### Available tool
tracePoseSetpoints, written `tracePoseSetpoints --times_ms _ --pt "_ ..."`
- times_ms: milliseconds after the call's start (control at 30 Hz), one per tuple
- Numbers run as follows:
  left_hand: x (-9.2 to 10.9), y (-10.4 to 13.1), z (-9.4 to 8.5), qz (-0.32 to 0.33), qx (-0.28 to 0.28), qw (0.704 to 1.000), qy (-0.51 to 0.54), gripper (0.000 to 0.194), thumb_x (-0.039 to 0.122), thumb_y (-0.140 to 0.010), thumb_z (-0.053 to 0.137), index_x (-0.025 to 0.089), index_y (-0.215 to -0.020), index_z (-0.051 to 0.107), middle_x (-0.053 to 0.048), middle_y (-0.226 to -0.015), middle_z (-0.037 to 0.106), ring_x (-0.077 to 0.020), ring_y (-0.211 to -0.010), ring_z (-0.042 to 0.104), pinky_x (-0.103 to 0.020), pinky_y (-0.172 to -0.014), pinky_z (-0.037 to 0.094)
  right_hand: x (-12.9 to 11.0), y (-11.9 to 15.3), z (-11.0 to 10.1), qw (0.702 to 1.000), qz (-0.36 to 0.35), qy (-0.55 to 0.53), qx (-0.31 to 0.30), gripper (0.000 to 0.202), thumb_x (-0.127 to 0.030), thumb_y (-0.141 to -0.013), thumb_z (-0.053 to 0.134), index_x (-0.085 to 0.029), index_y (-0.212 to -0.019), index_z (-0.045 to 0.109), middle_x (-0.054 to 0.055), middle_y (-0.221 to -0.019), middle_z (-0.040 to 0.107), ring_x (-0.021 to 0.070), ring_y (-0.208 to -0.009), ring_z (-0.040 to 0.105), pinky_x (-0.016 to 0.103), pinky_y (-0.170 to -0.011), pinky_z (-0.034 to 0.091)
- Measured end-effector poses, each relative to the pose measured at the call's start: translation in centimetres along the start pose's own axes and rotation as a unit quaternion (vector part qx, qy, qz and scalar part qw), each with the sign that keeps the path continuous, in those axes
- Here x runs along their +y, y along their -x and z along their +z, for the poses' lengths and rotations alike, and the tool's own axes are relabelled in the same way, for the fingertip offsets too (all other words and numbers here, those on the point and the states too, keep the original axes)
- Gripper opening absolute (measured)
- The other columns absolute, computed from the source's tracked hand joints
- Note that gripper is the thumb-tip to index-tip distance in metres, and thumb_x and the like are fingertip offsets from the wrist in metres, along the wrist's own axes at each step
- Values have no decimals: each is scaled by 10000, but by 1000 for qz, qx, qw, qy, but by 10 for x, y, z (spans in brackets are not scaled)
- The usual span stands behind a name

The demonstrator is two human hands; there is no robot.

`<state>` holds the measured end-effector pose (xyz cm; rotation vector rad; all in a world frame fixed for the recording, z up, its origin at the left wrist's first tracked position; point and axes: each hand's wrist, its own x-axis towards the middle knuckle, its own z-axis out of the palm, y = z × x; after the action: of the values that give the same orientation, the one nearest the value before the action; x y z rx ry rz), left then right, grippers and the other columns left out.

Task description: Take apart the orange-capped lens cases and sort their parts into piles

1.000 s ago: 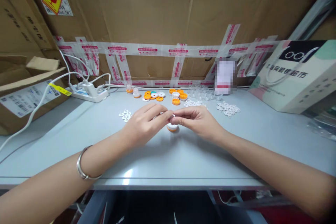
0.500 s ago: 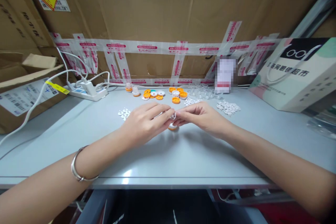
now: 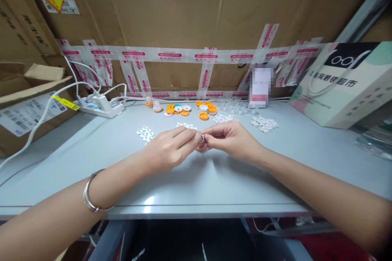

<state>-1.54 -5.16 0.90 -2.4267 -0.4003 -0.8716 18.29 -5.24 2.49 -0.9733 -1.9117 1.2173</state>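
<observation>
My left hand point(image 3: 173, 147) and my right hand point(image 3: 229, 138) meet above the middle of the table, fingertips pinched together on a small white part point(image 3: 201, 139). Just beneath the fingers an orange-rimmed piece point(image 3: 198, 149) is mostly hidden. Behind the hands lie orange and white rings point(image 3: 184, 113) and more orange cups point(image 3: 203, 116). Small white pieces point(image 3: 145, 133) lie beyond my left hand, with another white group point(image 3: 186, 125) nearer the middle. White lattice parts point(image 3: 223, 118) sit just past my right hand.
Clear cups point(image 3: 235, 106) and a pile of white pieces point(image 3: 265, 124) are at the back right, near a paper bag point(image 3: 339, 85). A power strip point(image 3: 104, 110) and an open carton point(image 3: 27, 110) stand left. Two capped pieces point(image 3: 157, 106) stand at the back.
My left hand has moved slightly down and toward me, uncovering the white group behind it. Both hands' fingers have shifted around the small white part. The view has moved slightly.
</observation>
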Motion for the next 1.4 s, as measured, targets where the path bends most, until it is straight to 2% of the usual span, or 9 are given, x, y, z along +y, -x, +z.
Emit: tracePoseSetpoints --times_ms 267,500,633,733,833,1000,1133,1300,1400 --pt "-4 -1 -2 14 20 1000 -5 198 128 -827 519 117 -1024 507 -82 -865 652 -158 -785 614 -271 -687 524 4 -3 1 998 16 -55 -1 243 -278 -728 614 -154 -919 699 31 -709 689 130 -666 635 299 -692 519" --pt "-5 -5 1 -58 46 992 98 185 157 -813 549 150 -998 558 -74 -918 667 -143 -844 623 -250 -752 516 4 -7 0 995 47 -90 18 292 -298 -612 726 -141 -856 691 26 -671 687 133 -649 643 279 -668 521" --pt "-7 -8 3 -101 92 978 156 154 175 -796 565 156 -949 583 -68 -877 678 -132 -802 631 -248 -743 521 1 -8 -1 990 81 -114 31 248 -354 -643 700 -133 -751 671 28 -646 681 123 -625 644 268 -655 526" --pt "-8 -8 3 -139 93 965 202 124 192 -773 585 145 -887 596 -69 -825 679 -136 -763 633 -257 -721 529 0 -9 -2 987 114 -113 17 233 -357 -670 680 -131 -716 649 26 -644 679 102 -592 634 247 -635 523" --pt "-6 -7 5 -205 71 938 270 115 209 -743 610 134 -829 601 -69 -801 677 -134 -722 635 -251 -685 545 2 -10 -1 988 123 -98 -1 222 -350 -702 649 -129 -709 624 26 -643 672 94 -579 623 241 -624 516" --pt "-1 -6 6 -334 19 859 387 170 251 -724 636 127 -831 587 -49 -796 673 -114 -653 648 -226 -657 569 4 -8 1 998 42 24 46 197 -338 -730 604 -141 -722 596 29 -661 662 120 -619 624 248 -615 493" --pt "-1 -9 6 -356 23 846 396 176 263 -715 645 139 -828 590 -38 -802 670 -127 -680 651 -251 -685 567 2 -6 1 994 24 82 65 191 -337 -763 549 -154 -720 581 25 -654 649 124 -610 614 242 -584 478" --pt "-5 -10 7 -409 26 781 471 177 266 -733 626 127 -824 566 -51 -805 655 -132 -718 637 -267 -706 552 -1 -4 -2 947 -124 269 121 156 -266 -784 503 -169 -723 609 24 -685 640 128 -629 567 257 -614 438" --pt "-7 -10 7 -414 31 769 486 157 254 -742 615 127 -812 555 -59 -828 649 -139 -765 626 -279 -738 531 2 -8 -18 943 -104 270 161 192 -303 -785 506 -165 -741 631 33 -701 657 144 -650 587 264 -620 445"
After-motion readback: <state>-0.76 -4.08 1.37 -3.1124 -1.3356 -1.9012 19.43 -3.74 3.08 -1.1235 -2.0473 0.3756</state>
